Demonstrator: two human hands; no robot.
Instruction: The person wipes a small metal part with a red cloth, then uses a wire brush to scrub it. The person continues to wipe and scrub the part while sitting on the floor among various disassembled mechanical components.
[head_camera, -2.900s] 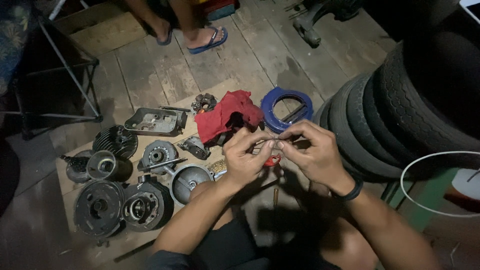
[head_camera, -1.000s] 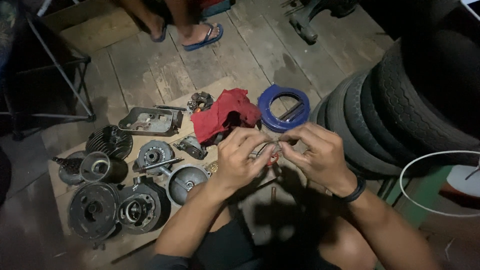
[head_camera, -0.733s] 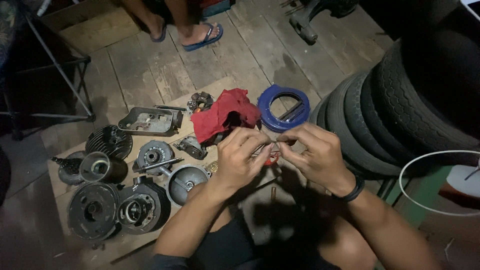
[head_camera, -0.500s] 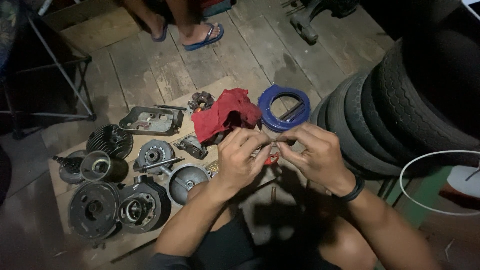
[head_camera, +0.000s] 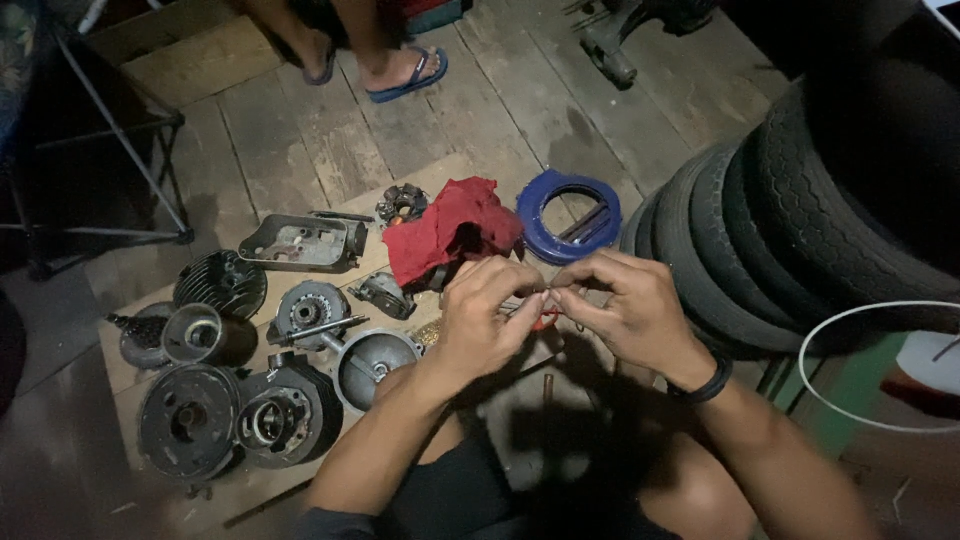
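Observation:
My left hand (head_camera: 487, 318) and my right hand (head_camera: 628, 310) meet fingertip to fingertip above a wooden board (head_camera: 420, 185). Between them they pinch a small metal part with a red piece (head_camera: 543, 318); its exact shape is too small to tell. A black band circles my right wrist. Just beyond my hands lies a crumpled red rag (head_camera: 452, 228), and a blue ring-shaped cover (head_camera: 568, 215) sits to its right.
Engine parts lie on the board at left: a finned cylinder (head_camera: 220, 283), round covers (head_camera: 188, 420), a bowl-shaped housing (head_camera: 372, 364), a flat metal casing (head_camera: 300, 243). Stacked tyres (head_camera: 800, 210) stand at right. Another person's feet in flip-flops (head_camera: 405, 70) are at the top. A folding stand (head_camera: 110, 160) is far left.
My hands stay together on the small part, with only slight finger movement. The view has shifted a little; nothing on the board has moved.

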